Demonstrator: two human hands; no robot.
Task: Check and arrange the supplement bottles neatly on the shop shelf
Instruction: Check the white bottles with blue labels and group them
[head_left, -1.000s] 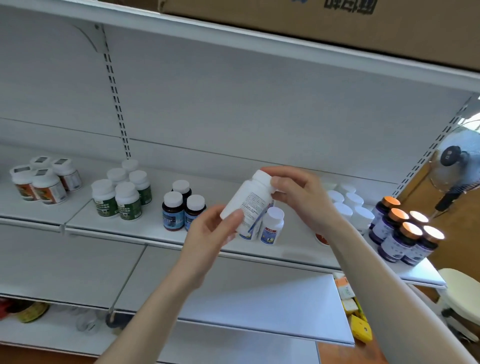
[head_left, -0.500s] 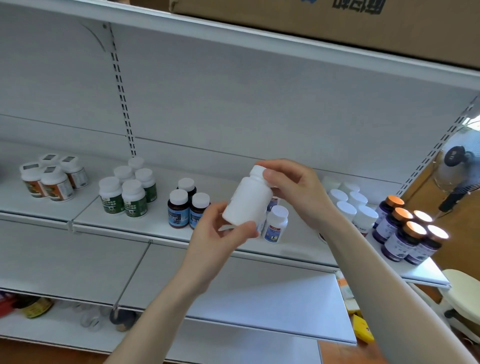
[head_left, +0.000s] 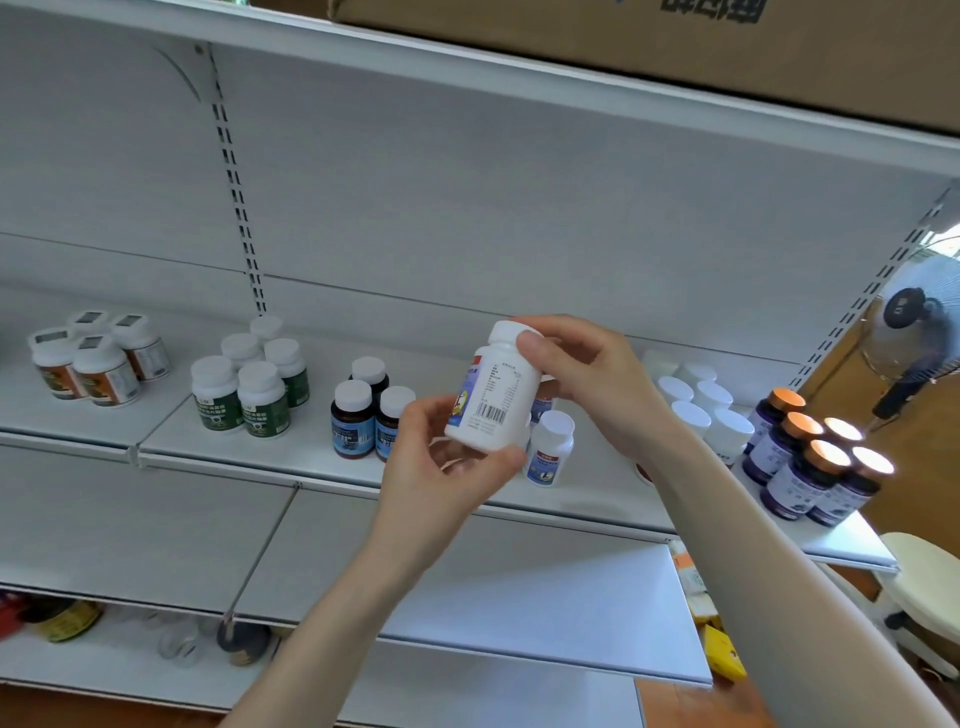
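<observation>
The white bottle (head_left: 493, 389) was held tilted in front of the shelf (head_left: 311, 457), barcode facing the camera. The left hand (head_left: 441, 467) cupped its base, fingers curled round it. The right hand (head_left: 587, 374) pinched the cap from above. A small bottle (head_left: 550, 449) stood on the shelf just behind. Bare shelf lay between the dark bottles (head_left: 363, 415) and the white-capped group (head_left: 701, 410).

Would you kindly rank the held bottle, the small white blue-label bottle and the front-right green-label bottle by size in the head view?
1. held bottle, nearest the camera.
2. small white blue-label bottle and front-right green-label bottle: alike.
</observation>
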